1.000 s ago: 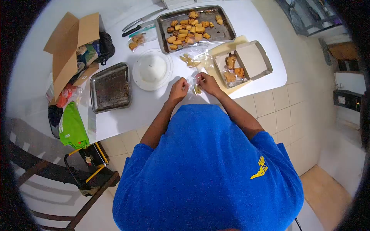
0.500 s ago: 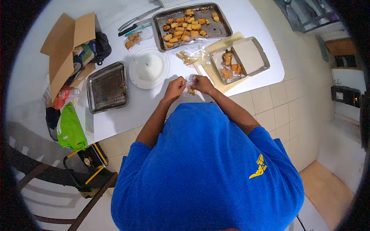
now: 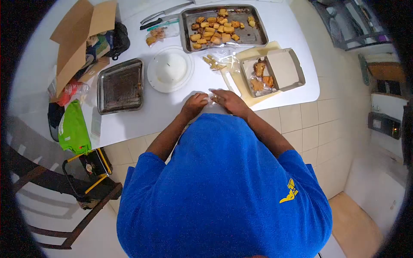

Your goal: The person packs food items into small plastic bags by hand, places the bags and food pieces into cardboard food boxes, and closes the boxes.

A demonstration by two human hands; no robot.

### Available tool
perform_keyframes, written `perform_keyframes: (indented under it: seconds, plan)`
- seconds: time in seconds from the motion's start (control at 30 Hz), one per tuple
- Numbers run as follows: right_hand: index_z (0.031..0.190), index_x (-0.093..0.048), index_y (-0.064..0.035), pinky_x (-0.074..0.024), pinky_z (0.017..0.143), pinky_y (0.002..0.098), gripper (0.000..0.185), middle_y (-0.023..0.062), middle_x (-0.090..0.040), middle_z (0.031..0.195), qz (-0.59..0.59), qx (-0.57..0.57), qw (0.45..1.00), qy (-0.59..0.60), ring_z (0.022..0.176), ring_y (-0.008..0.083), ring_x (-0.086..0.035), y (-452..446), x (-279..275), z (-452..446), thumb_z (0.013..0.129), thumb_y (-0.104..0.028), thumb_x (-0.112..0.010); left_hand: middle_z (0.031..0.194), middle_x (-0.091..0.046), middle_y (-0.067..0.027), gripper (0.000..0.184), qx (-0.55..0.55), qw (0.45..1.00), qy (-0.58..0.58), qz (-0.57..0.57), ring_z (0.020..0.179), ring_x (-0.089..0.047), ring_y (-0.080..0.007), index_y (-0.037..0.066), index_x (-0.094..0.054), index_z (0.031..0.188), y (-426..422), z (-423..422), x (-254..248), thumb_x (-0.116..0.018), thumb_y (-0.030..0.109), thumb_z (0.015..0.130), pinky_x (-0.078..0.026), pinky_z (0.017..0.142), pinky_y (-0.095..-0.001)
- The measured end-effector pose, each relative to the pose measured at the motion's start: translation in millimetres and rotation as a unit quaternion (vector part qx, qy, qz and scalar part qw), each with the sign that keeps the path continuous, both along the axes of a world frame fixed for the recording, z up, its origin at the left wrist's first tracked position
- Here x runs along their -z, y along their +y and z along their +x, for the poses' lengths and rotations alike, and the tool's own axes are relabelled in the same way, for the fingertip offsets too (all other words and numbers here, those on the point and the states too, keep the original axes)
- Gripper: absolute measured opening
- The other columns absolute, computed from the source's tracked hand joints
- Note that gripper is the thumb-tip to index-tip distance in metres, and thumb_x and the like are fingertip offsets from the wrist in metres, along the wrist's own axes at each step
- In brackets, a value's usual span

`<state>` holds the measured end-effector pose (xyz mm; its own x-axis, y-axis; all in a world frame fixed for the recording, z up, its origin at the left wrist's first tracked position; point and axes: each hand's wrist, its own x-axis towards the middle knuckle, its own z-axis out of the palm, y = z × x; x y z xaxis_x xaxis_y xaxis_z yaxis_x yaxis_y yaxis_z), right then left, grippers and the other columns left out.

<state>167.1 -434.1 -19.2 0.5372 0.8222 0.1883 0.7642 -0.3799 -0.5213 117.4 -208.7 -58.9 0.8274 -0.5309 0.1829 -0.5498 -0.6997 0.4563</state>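
My left hand [image 3: 194, 105] and my right hand [image 3: 231, 103] are close together at the table's near edge. Both are closed, their fingers pinching a small clear plastic bag [image 3: 211, 99] between them. The bag's lower part is hidden behind the blue shirt. Just beyond the right hand lies a clear bag with pale food pieces [image 3: 214, 62], partly over a yellowish board [image 3: 245, 53]. An open cardboard food box [image 3: 282, 71] holding browned food pieces rests on that board. Past the left hand is a stack of white plates [image 3: 170, 69].
A metal baking tray [image 3: 261, 36] with golden food chunks stands at the back. A second, dark tray [image 3: 120, 88] lies left. Near the back are a knife [image 3: 170, 10], a black handle [image 3: 150, 24] and another food bag [image 3: 160, 35]. A cardboard carton [image 3: 75, 38] and green cloth [image 3: 74, 129] are far left.
The view has shifted slightly. My right-hand fingers have moved over the top of the bag, and the food pieces visible below the hands before are now mostly hidden. Both hands still hold the bag.
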Motion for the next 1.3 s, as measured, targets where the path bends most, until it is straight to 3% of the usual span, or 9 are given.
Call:
perform_keyframes:
  seconds: [0.03,0.23,0.53,0.73,0.83,0.93,0.97,1.23,1.3]
  plan:
    - [0.130,-0.042,-0.0080,-0.0346,0.101,0.0426,0.047,0.0109,-0.032,0.143,-0.088,-0.033,0.994,-0.056,0.124,0.0272,-0.040,-10,-5,-5,0.087,-0.024,-0.049,0.108,-0.057,-0.0066,0.027,-0.002,1.000,-0.006,0.017,0.097,-0.055,-0.0271,0.009,-0.058,0.098,1,-4,9,-0.060,0.013,0.072,-0.045,0.086,-0.0402]
    - [0.139,-0.029,-0.0112,-0.0286,0.105,0.0468,0.061,0.0057,-0.016,0.150,-0.162,-0.007,0.981,-0.110,0.136,0.0242,-0.022,-15,3,-23,0.086,-0.031,-0.052,0.134,-0.043,-0.0062,0.059,-0.003,0.993,-0.033,0.112,0.118,-0.043,-0.0252,0.017,-0.039,0.132,1,-25,5,-0.059,0.023,0.077,-0.033,0.097,-0.0522]
    - [0.140,-0.025,-0.0122,-0.0278,0.106,0.0466,0.063,0.0062,-0.013,0.151,-0.183,0.016,0.982,-0.032,0.136,0.0261,-0.021,-12,18,-27,0.087,-0.031,-0.051,0.145,-0.029,-0.0027,0.057,-0.034,0.991,-0.006,0.128,0.132,-0.029,-0.0228,0.018,-0.040,0.134,-1,-30,5,-0.058,0.032,0.082,-0.023,0.104,-0.0529]
    - [0.127,-0.045,-0.0085,-0.0365,0.099,0.0423,0.048,0.0145,-0.042,0.133,-0.097,0.041,0.994,-0.028,0.123,0.0295,-0.040,1,36,-14,0.082,-0.020,-0.054,0.126,-0.049,-0.0086,0.047,-0.066,0.994,0.051,0.065,0.116,-0.044,-0.0270,0.010,-0.053,0.118,-11,-8,-2,-0.063,0.024,0.074,-0.031,0.101,-0.0470]
    - [0.115,-0.055,-0.0071,-0.0408,0.093,0.0400,0.040,0.0158,-0.053,0.117,-0.100,0.074,0.988,0.091,0.111,0.0310,-0.048,9,24,3,0.076,-0.013,-0.057,0.112,-0.053,-0.0095,0.043,-0.054,0.999,0.006,0.001,0.108,-0.048,-0.0271,0.008,-0.055,0.108,-14,4,-3,-0.066,0.018,0.068,-0.036,0.097,-0.0419]
    - [0.111,-0.057,-0.0074,-0.0424,0.091,0.0394,0.039,0.0164,-0.054,0.113,0.036,0.149,0.965,0.212,0.109,0.0329,-0.049,1,23,13,0.072,-0.012,-0.061,0.105,-0.055,-0.0081,0.042,-0.039,0.999,-0.016,-0.022,0.102,-0.050,-0.0261,0.008,-0.056,0.102,-19,9,-17,-0.068,0.015,0.063,-0.040,0.092,-0.0388]
    - [0.115,-0.055,-0.0084,-0.0409,0.093,0.0413,0.045,0.0169,-0.051,0.119,-0.025,0.127,0.966,0.223,0.111,0.0346,-0.048,-5,18,15,0.071,-0.013,-0.064,0.102,-0.055,-0.0074,0.040,-0.033,0.999,-0.031,-0.022,0.100,-0.051,-0.0259,0.008,-0.057,0.100,-19,10,-15,-0.067,0.014,0.062,-0.041,0.090,-0.0387]
    - [0.119,-0.053,-0.0069,-0.0400,0.094,0.0393,0.050,0.0155,-0.049,0.125,0.009,0.045,0.997,0.060,0.110,0.0323,-0.049,-20,3,-12,0.072,-0.016,-0.070,0.086,-0.058,-0.0092,0.031,0.032,0.995,-0.093,-0.016,0.083,-0.057,-0.0278,0.008,-0.056,0.094,-14,26,7,-0.063,0.009,0.064,-0.047,0.073,-0.0398]
    - [0.114,-0.056,-0.0057,-0.0427,0.090,0.0386,0.048,0.0149,-0.052,0.121,-0.036,0.073,0.992,0.097,0.106,0.0313,-0.051,-18,13,-11,0.070,-0.016,-0.071,0.083,-0.059,-0.0132,0.032,-0.038,0.999,0.015,-0.031,0.080,-0.058,-0.0313,0.006,-0.052,0.099,-17,23,-9,-0.062,0.009,0.068,-0.048,0.071,-0.0425]
